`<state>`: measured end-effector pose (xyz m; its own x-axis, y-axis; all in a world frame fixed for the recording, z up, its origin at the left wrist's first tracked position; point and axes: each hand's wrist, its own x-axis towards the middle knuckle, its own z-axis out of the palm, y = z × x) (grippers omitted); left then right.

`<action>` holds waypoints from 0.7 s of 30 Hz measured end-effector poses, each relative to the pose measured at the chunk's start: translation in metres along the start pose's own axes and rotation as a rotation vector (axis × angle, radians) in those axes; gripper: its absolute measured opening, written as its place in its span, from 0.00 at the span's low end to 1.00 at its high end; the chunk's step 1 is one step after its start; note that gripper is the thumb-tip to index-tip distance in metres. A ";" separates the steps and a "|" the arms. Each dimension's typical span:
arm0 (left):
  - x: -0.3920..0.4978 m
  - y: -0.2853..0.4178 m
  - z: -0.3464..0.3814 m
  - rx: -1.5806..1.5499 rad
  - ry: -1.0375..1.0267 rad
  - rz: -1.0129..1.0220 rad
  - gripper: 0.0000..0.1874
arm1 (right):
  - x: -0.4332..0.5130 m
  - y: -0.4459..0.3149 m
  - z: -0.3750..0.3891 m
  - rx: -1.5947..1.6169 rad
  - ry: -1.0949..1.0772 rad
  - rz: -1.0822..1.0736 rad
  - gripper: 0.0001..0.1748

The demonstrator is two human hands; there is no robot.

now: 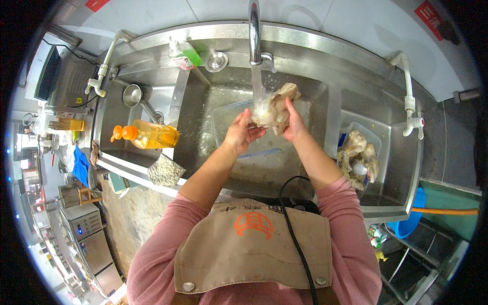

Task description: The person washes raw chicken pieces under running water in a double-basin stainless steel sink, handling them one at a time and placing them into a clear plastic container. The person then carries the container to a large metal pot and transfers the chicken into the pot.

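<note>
Between my two hands I hold a large pale meat bone (279, 108) over the middle sink basin. My right hand (295, 124) grips its right side, with the thumb along the top. Under its lower left end is my left hand (239, 132), palm turned up and fingers curled against the bone. Water (257, 82) runs from the chrome faucet (254, 34) onto the bone's left part. Below it, a clear plastic container (228, 114) with blue handles sits in the basin, partly hidden by my hands and arms.
In the right basin, more bones (356, 152) fill a clear plastic tub (375, 139). A metal ladle (132, 95) and a bottle of orange liquid (154, 135) are at the left basin. A mesh scrubbing cloth (164, 170) hangs over the front rim. Green soap (185, 55) stands behind.
</note>
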<state>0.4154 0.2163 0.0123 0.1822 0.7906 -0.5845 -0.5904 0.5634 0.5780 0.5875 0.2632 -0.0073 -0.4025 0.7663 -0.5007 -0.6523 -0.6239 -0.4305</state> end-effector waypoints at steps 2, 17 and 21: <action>-0.003 0.003 0.004 -0.025 0.041 -0.008 0.24 | 0.006 0.002 -0.011 -0.006 0.039 0.011 0.33; -0.033 0.009 0.007 0.208 0.191 0.155 0.21 | -0.013 0.020 0.011 0.356 -0.045 -0.008 0.29; -0.049 0.006 0.002 0.302 0.305 0.118 0.21 | -0.025 0.016 0.015 0.309 -0.001 -0.066 0.27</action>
<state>0.4040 0.1818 0.0453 -0.1397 0.7724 -0.6196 -0.3292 0.5539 0.7647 0.5773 0.2363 0.0091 -0.3531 0.8041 -0.4783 -0.8413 -0.4965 -0.2137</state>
